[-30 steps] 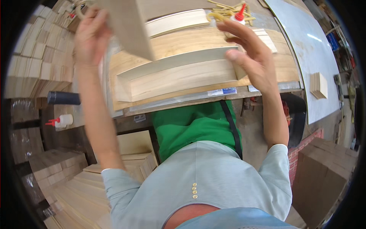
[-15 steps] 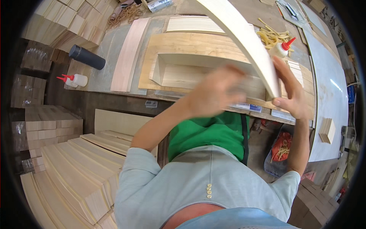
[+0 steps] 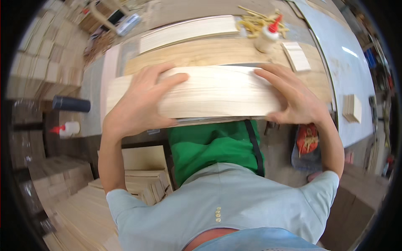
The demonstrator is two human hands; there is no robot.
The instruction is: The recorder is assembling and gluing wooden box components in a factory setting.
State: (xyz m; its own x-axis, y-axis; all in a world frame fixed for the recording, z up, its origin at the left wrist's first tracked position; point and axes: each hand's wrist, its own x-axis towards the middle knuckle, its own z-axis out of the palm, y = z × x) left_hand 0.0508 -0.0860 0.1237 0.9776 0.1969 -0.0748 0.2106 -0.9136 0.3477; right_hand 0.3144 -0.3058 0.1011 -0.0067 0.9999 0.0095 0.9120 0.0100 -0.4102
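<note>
A long pale wooden board (image 3: 222,93) lies level over the spot where the open box was, and the box beneath it is almost wholly hidden. My left hand (image 3: 140,98) grips the board toward its left end, thumb and fingers spread across its two long edges. Around the right end, my right hand (image 3: 293,93) holds it the same way. Under and behind the board is a wider plywood base (image 3: 180,55). A glue bottle with a red tip (image 3: 267,38) stands on the far side, beyond the right hand. Small flat wooden pieces (image 3: 296,56) lie beside that hand.
Tan rubber bands (image 3: 255,23) and a long thin panel (image 3: 188,32) lie at the back. At the left edge are a dark cylinder (image 3: 71,103) and another glue bottle (image 3: 69,129). Stacked boards (image 3: 88,209) fill the lower left. A wood stack (image 3: 351,108) sits on the right-hand table.
The board has come down from upright in my right hand to lying flat over the box. My left hand, blurred in mid-air before, has moved left and now grips it. The view has shifted.
</note>
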